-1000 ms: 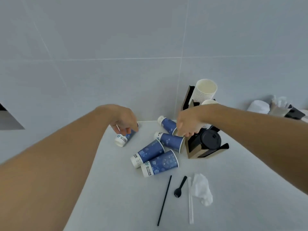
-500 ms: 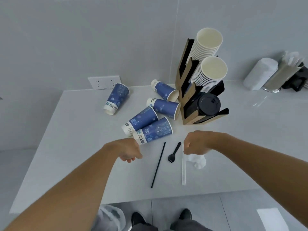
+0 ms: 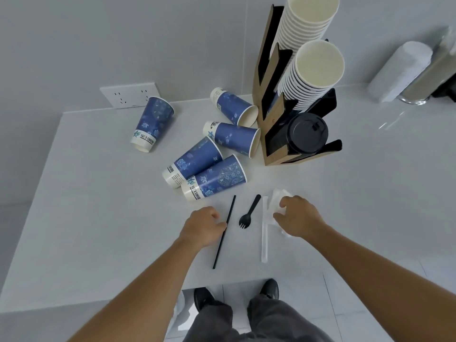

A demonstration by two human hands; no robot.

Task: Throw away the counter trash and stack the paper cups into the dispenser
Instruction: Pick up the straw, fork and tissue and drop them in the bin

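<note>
Several blue paper cups lie on their sides on the white counter (image 3: 98,218): one apart at the left (image 3: 154,124), two by the dispenser (image 3: 233,106) (image 3: 234,137), two nearer me (image 3: 195,161) (image 3: 217,177). The cardboard dispenser (image 3: 271,154) holds two stacks of white cups (image 3: 318,62) and black lids (image 3: 307,133). My left hand (image 3: 204,225) is curled and pinches the middle of a black straw (image 3: 220,248), which lies flat. My right hand (image 3: 298,218) grips a crumpled white napkin (image 3: 277,197). Between the hands lie a black fork (image 3: 249,213) and a white wrapped straw (image 3: 264,238).
A wall socket (image 3: 128,95) sits behind the counter at the left. A white roll (image 3: 399,70) and a metal container (image 3: 424,77) stand at the back right. The counter's front edge is close to me, with my shoes (image 3: 270,288) and tiled floor below.
Both hands came back from the cups and dispenser toward the front edge. The left reached the black straw, and the right closed over the napkin. The view tilted further down.
</note>
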